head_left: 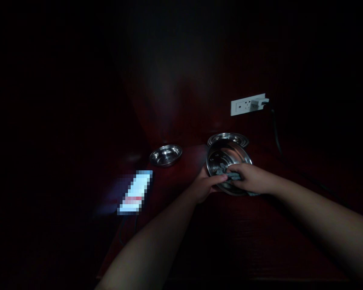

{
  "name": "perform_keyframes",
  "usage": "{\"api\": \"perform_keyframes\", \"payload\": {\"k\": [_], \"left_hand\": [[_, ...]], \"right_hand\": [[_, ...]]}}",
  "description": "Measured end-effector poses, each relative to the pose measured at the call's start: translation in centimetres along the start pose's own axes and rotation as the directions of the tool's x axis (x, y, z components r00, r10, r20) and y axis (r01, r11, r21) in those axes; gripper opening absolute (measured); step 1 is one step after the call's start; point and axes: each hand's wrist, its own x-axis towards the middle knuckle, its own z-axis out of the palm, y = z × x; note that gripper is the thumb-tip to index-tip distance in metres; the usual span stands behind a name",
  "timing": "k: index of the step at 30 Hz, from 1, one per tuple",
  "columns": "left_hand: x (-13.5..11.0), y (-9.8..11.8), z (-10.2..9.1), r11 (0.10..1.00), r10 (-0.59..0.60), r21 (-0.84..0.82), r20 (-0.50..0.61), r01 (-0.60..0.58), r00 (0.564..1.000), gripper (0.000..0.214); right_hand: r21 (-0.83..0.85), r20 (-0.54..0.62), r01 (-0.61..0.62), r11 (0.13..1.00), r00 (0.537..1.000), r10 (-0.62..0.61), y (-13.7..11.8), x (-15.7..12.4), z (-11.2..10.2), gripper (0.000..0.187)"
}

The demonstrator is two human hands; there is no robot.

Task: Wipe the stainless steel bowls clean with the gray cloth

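A person's left hand (203, 186) grips the near left side of a shiny metal bowl (225, 155), thumb over the rim, while the right hand (249, 177), fingers curled closed, pinches a grey patterned cloth (234, 176) inside it. The bowl is tilted, its opening toward the person, in front of a round metal dish (230, 137). Rubbing the bowl's inside appears to be the step in hand; another stroke would call for a steady left hold and the cloth pressed to the wall. Farther left on the dark red surface (175, 177) sit a smaller metal bowl (165, 156) and a glowing phone (136, 193), its screen blurred into blocks. Behind, a plug (258, 103) fills part of a white wall socket (240, 106). No brand or writing is legible.
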Motion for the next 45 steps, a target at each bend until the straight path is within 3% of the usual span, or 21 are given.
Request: {"api": "perform_keyframes", "payload": {"k": [12, 45], "left_hand": [[-0.06, 0.10, 0.02, 1.000, 0.007, -0.024, 0.006, -0.007, 1.000, 0.071], [0.18, -0.26, -0.28, 0.999, 0.000, -0.047, 0.030, 0.002, 1.000, 0.069]], "right_hand": [[0.012, -0.002, 0.013, 1.000, 1.000, -0.013, 0.04, -0.03, 0.18, 0.017], [-0.027, 0.005, 0.002, 1.000, 1.000, -0.001, -0.09, -0.03, -0.09, 0.016]]}}
